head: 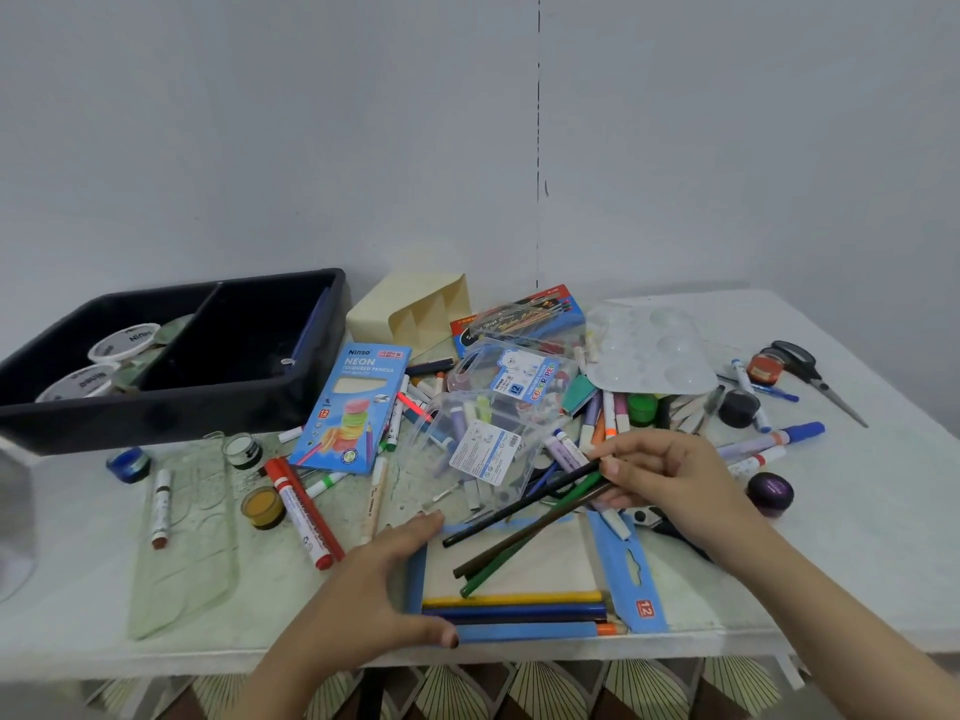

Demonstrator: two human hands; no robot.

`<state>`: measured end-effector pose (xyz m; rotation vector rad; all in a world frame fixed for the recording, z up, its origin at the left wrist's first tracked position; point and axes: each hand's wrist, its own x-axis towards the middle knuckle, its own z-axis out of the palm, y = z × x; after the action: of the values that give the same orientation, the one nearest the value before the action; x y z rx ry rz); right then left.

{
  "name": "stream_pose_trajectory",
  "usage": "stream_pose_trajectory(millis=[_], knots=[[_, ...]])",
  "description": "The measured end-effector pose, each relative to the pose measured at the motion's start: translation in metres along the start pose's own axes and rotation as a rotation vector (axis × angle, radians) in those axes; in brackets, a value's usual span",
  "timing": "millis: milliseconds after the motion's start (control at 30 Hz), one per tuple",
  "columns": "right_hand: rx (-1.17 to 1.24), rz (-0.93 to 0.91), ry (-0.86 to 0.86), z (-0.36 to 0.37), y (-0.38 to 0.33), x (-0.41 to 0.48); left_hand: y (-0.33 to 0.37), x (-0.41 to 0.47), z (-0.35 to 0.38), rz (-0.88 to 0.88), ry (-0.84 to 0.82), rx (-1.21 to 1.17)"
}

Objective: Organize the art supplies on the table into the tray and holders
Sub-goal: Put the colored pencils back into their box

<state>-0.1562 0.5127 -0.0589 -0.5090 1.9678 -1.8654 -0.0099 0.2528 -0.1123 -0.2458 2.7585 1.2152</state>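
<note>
Above the pencil box, pencils pinched in the right grip, tips down-left; left grip flat at its edge.

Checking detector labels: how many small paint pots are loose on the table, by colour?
blue pot: 1
white-topped pot: 1
yellow pot: 1
green pot: 1
black pot: 1
red pot: 1
purple pot: 1
Total: 7
</note>
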Motion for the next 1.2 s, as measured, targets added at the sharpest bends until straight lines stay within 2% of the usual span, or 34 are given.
stream_pose_trajectory(millis=[400, 633, 833, 933, 1067, 1200], knots=[[-0.121, -0.040, -0.021, 0.003, 0.010, 0.002, 0.000, 0.003, 0.005, 0.035, 0.044, 0.137], [-0.241, 0.020, -0.092, 0.012, 0.016, 0.005, 0.003, 0.002, 0.005, 0.082, 0.011, 0.157], [-0.387, -0.068, -0.121, 0.012, 0.018, 0.004, 0.005, 0.005, 0.003, 0.086, -0.009, 0.183], [-0.518, -0.130, -0.167, 0.007, 0.019, 0.003, 0.005, 0.006, 0.003, 0.084, -0.021, 0.182], [-0.919, -0.247, -0.250, 0.001, 0.021, 0.004, 0.004, 0.006, 0.002, 0.057, -0.045, 0.197], [-1.040, -0.289, -0.291, -0.004, 0.023, 0.003, 0.003, 0.006, 0.002, 0.040, -0.049, 0.195]])
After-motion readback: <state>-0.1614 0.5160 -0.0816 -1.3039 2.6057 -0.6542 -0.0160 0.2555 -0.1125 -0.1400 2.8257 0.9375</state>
